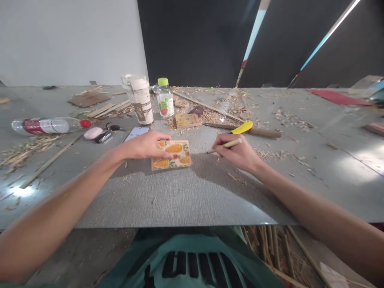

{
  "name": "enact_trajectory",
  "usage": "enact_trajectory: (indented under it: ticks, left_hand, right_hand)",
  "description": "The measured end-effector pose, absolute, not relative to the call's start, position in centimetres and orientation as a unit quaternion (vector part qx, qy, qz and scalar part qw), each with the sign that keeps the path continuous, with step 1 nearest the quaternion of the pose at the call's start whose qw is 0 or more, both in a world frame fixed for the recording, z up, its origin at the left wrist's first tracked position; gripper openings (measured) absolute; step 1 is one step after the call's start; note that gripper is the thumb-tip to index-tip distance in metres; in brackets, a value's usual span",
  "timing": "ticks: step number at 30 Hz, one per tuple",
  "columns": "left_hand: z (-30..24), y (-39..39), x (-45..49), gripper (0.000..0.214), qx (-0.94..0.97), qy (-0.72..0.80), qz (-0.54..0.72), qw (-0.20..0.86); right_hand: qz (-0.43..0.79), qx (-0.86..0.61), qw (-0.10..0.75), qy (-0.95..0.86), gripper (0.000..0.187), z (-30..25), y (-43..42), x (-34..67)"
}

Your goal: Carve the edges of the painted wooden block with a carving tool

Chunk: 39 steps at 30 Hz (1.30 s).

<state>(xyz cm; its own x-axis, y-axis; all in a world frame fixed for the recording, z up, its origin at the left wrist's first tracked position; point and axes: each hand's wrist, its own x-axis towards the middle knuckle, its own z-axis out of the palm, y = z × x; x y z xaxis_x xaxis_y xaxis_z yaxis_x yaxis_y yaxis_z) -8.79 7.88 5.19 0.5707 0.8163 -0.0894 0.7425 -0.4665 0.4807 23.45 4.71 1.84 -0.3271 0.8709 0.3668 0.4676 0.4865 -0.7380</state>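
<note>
My left hand grips the left side of a small flat block with a carrot pattern, its thumb lying across the top and its other fingers at the far edge. The block rests on the grey table. To its right, my right hand is closed like a pen grip around a thin pale wooden stick. The stick's narrow end points left and down toward the table, apart from the block. Just beyond the right hand lies a yellow-handled tool, whose kind I cannot make out.
A second patterned block lies behind, by a long brown-handled blade. A white cup, a green-capped bottle and a phone stand or lie nearby. A red-capped bottle lies left. Wood shavings litter the table.
</note>
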Motion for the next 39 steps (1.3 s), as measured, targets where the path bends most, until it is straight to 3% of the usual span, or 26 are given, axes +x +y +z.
enact_trajectory:
  ticks: [5, 11, 21, 39]
  left_hand:
    - [5.0, 7.8, -8.5, 0.052, 0.856, 0.437, 0.069, 0.268]
    - [4.3, 6.5, -6.6, 0.055, 0.851, 0.433, 0.064, 0.292]
    - [3.7, 6.7, -6.5, 0.043, 0.858, 0.406, 0.073, 0.308]
    - [3.3, 7.0, -6.5, 0.053, 0.811, 0.424, 0.050, 0.401]
  right_hand:
    - [0.291, -0.404, 0.438, -0.748, 0.011, 2.2, 4.1, 23.4]
    - [0.270, -0.338, 0.396, -0.810, 0.022, 2.1, 1.7, 20.7]
    - [0.209, -0.318, 0.380, -0.843, 0.018, 0.7, 1.9, 20.2]
    - [0.190, -0.348, 0.361, -0.844, 0.017, 0.9, 1.9, 21.1]
